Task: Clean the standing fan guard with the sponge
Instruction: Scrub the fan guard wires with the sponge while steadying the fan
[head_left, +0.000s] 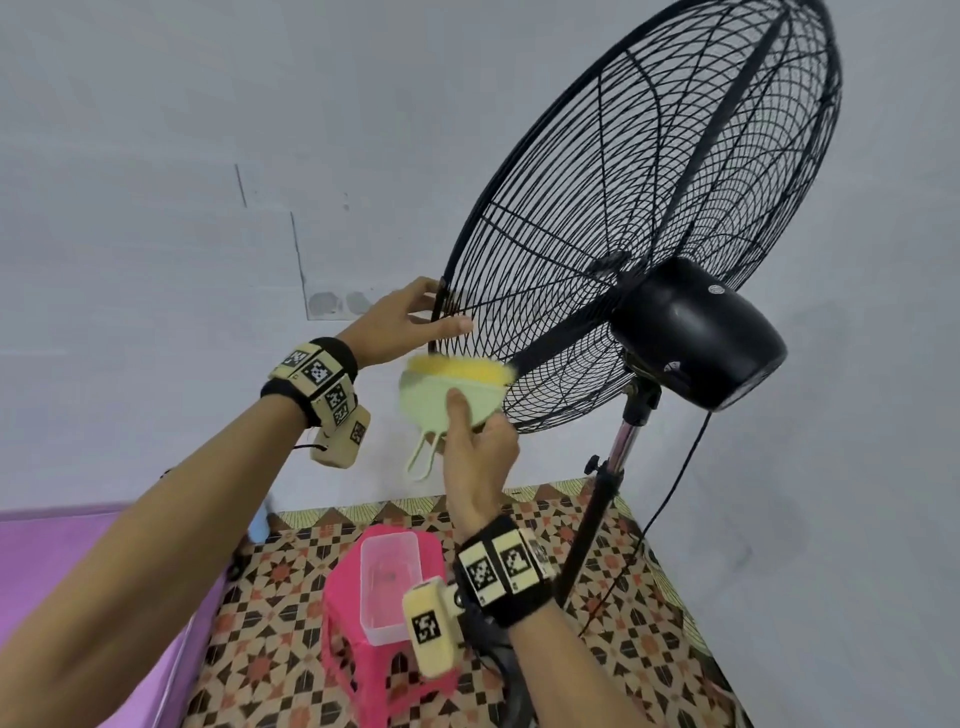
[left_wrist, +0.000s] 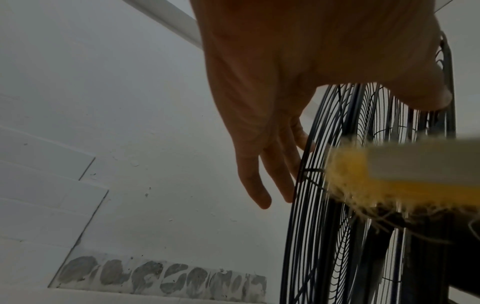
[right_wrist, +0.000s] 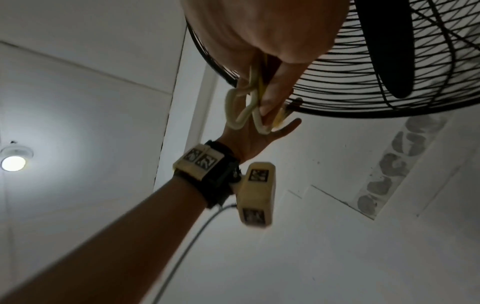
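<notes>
**Two hands at the guard's lower edge**

My right hand (head_left: 480, 457) grips the sponge (head_left: 451, 387), yellow face against the fan guard (head_left: 649, 218) wires. Just above, my left hand (head_left: 400, 325) holds the rim between straight fingers and thumb.

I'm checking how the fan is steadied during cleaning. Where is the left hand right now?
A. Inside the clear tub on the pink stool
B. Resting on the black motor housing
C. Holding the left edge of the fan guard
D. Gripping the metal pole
C: the left hand holds the rim of the fan guard at its left edge, just above the sponge held by the right hand.
</notes>
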